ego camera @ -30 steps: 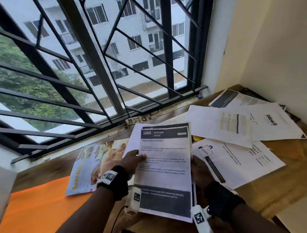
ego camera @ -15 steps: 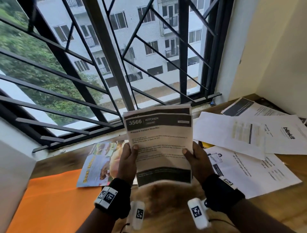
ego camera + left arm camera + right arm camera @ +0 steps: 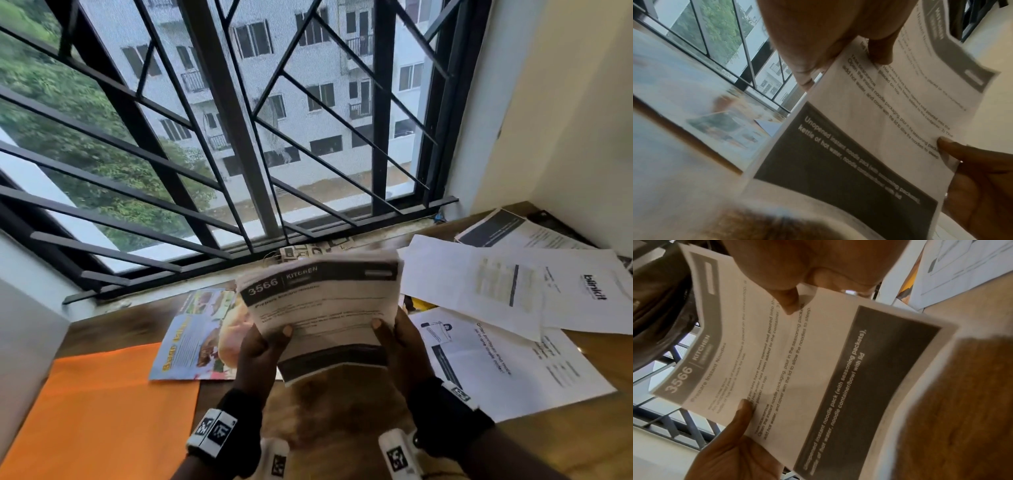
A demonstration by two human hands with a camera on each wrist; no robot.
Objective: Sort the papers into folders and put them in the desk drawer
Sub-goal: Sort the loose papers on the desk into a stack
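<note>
A thin stack of printed sheets (image 3: 325, 308), its top page headed "3566 KITCHEN", stands nearly on edge above the wooden desk (image 3: 342, 411). My left hand (image 3: 263, 346) grips its left side with the thumb on the front. My right hand (image 3: 394, 339) grips the right side the same way. The left wrist view shows the printed sheets (image 3: 879, 113) pinched under my left hand (image 3: 828, 32). In the right wrist view my right hand (image 3: 807, 264) pinches the printed sheets (image 3: 797, 361). An orange folder (image 3: 102, 411) lies flat at the desk's left.
A colour brochure (image 3: 195, 335) lies beside the orange folder. Several loose white sheets (image 3: 479, 281) overlap on the right of the desk, one marked "blinkit" (image 3: 589, 291). A barred window (image 3: 239, 137) runs along the back and a wall closes the right corner.
Both hands have raised the stack from lying low over the desk to standing on edge. Its top edge now tips away from me and is blurred.
</note>
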